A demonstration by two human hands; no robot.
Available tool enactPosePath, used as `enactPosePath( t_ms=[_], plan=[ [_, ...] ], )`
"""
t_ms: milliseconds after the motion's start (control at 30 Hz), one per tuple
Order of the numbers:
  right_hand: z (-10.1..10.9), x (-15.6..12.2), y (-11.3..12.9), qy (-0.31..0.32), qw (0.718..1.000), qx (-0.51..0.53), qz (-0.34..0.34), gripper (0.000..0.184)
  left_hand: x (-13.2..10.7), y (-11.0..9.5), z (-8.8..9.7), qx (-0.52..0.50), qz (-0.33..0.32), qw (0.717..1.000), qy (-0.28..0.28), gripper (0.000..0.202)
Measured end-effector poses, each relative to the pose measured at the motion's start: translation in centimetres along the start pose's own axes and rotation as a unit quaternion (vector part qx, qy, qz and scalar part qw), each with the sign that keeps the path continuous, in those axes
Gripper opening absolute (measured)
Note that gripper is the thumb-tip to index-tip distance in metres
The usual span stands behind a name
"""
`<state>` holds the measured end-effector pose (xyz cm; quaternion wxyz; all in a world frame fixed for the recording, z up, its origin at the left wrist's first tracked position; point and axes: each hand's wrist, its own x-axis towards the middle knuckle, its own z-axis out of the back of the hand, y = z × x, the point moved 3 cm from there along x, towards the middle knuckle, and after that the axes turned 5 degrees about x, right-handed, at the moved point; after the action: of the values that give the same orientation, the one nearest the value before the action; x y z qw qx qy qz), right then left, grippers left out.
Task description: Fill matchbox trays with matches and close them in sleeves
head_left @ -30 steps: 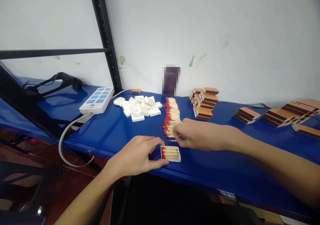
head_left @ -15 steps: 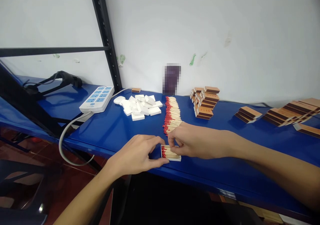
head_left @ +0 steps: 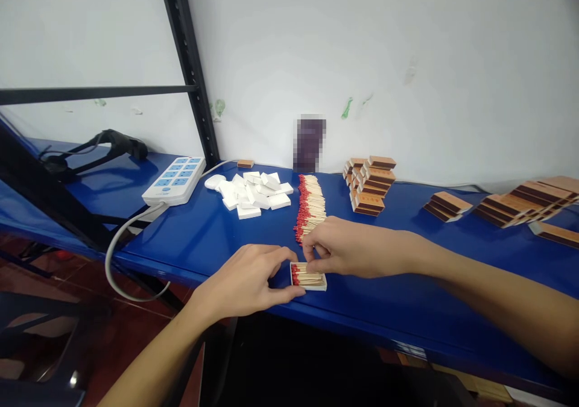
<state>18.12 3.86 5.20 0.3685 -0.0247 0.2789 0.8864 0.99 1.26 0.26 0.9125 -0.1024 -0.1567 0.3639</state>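
Observation:
A small white matchbox tray [head_left: 317,288] lies near the table's front edge, filled with red-headed matches [head_left: 304,276] whose heads point left. My left hand [head_left: 256,277] is closed on the tray's left end, with the thumb at the near side and a finger at the far side. Over the tray's far right part, my right hand [head_left: 341,247] is curled in a pinch; whatever sits between its fingertips is hidden. Just beyond that hand, a long row of loose matches [head_left: 311,199] runs back toward the wall, heads to the left.
White trays [head_left: 260,199] lie heaped left of the match row. Matchbox sleeves are stacked to the right [head_left: 377,178], with further brown boxes [head_left: 449,205] and a larger pile [head_left: 527,199] beyond. A power strip [head_left: 176,181] sits beside the black shelf post [head_left: 192,75].
My right hand has risen slightly from the tray, and more of the matches inside it show. My left hand stays on the tray's left end.

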Motion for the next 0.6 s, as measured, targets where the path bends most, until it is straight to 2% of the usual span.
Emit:
enactPosePath(
  t_ms=[133, 300, 367, 467, 600],
  plan=[
    [0.1, 0.2, -0.3, 0.006, 1.0, 0.013, 0.0, 0.02, 0.0, 0.0, 0.0, 0.002, 0.0, 1.0, -0.003, 0.034],
    [-0.3, 0.5, -0.8, 0.054, 0.995, 0.085, -0.023, 0.023, 0.0, 0.0, 0.1, 0.0, 0.002, 1.0, 0.0, 0.032],
    [-0.1, 0.5, -0.9, 0.056, 0.994, 0.093, -0.024, 0.024, 0.0, 0.0, 0.1, 0.0, 0.004, 1.0, 0.0, 0.033],
    [0.7, 0.1, -1.2, 0.027, 0.997, 0.071, -0.033, 0.024, 0.0, 0.0, 0.0, -0.001, 0.006, 1.0, -0.001, 0.034],
    [1.7, 0.0, -1.8, -0.057, 0.995, -0.075, -0.044, 0.019, 0.0, 0.0, 0.0, -0.001, 0.008, 1.0, 0.0, 0.033]
  ],
)
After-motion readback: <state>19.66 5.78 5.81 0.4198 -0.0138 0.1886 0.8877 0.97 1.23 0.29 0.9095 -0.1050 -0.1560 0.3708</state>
